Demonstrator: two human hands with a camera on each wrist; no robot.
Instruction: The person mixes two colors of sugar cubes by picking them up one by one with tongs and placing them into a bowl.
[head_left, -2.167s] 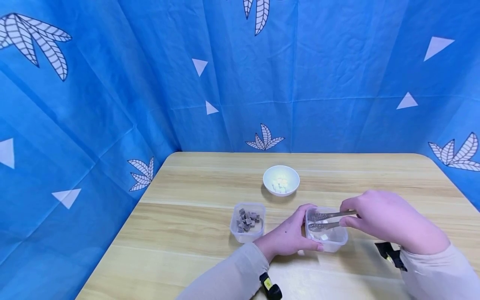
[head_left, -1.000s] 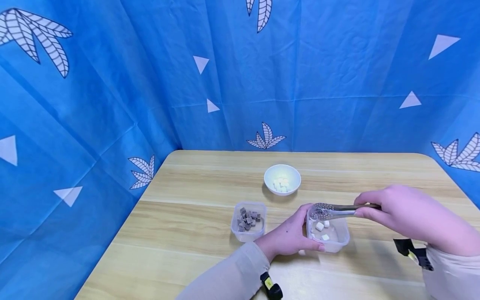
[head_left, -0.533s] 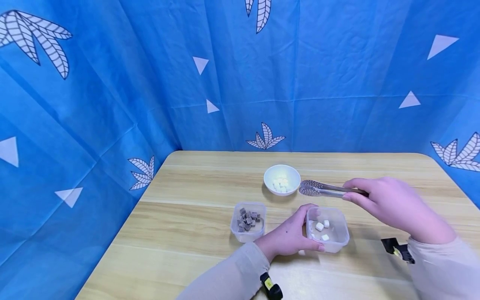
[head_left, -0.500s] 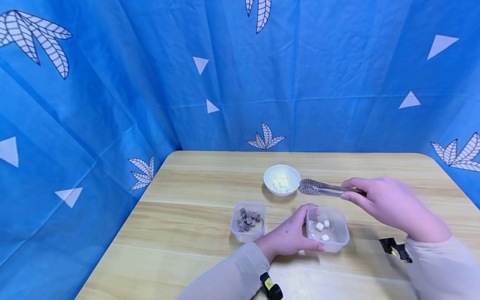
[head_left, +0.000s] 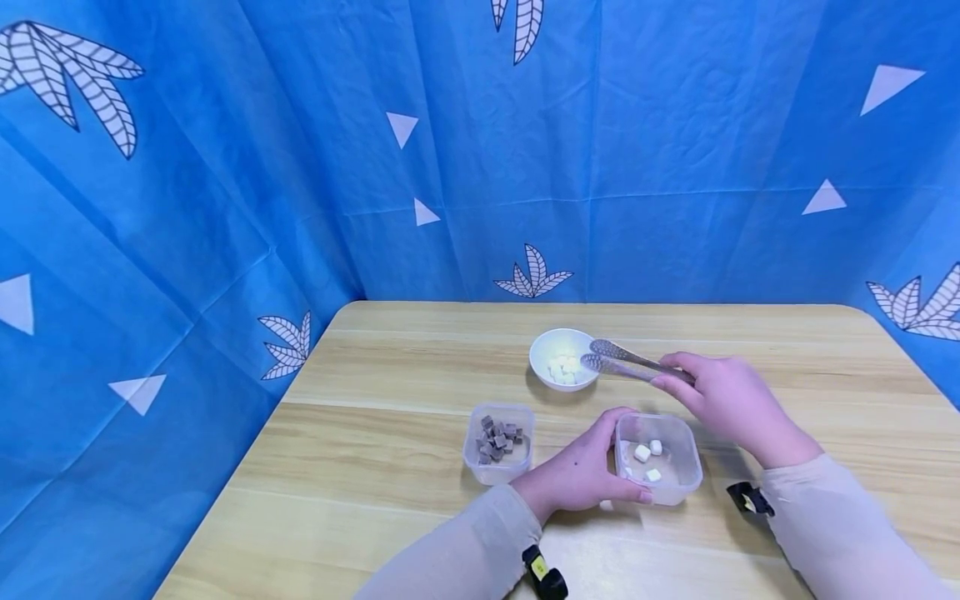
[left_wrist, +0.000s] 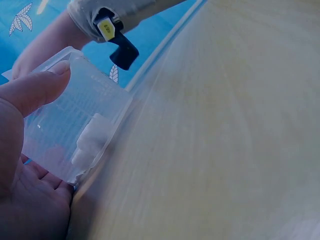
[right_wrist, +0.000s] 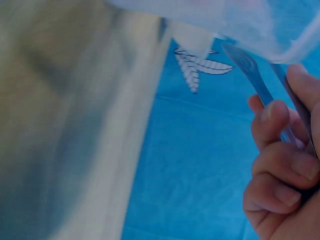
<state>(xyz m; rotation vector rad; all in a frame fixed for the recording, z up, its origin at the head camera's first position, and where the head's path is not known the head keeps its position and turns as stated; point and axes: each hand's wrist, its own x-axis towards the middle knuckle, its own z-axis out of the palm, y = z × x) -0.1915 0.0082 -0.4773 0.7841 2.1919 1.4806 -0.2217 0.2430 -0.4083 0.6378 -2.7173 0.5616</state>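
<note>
My left hand (head_left: 581, 468) holds a clear plastic tub (head_left: 681, 454) by its left side, thumb at the front. Several small white cubes (head_left: 652, 475) lie inside; the left wrist view shows white cubes (left_wrist: 95, 134) through its wall. With thumb and curled fingers, my right hand (head_left: 727, 398) grips metal tongs (head_left: 630, 358). Their perforated tips are apart over the right rim of a white bowl (head_left: 543, 348), and I see nothing between them. White cubes (head_left: 564, 369) lie in that bowl. In the right wrist view, fingers curl around the tongs (right_wrist: 255, 75).
A second clear tub (head_left: 522, 457) with several brown cubes (head_left: 498, 437) stands left of my left hand. One small white piece (head_left: 606, 505) shows by my left thumb, below the held tub. The wooden table (head_left: 360, 483) meets a blue patterned cloth (head_left: 450, 150) behind.
My right hand has lifted the tongs out of the held tub and moved them up and left to the bowl. Their tips came together, then spread. My left hand stayed on the tub.
</note>
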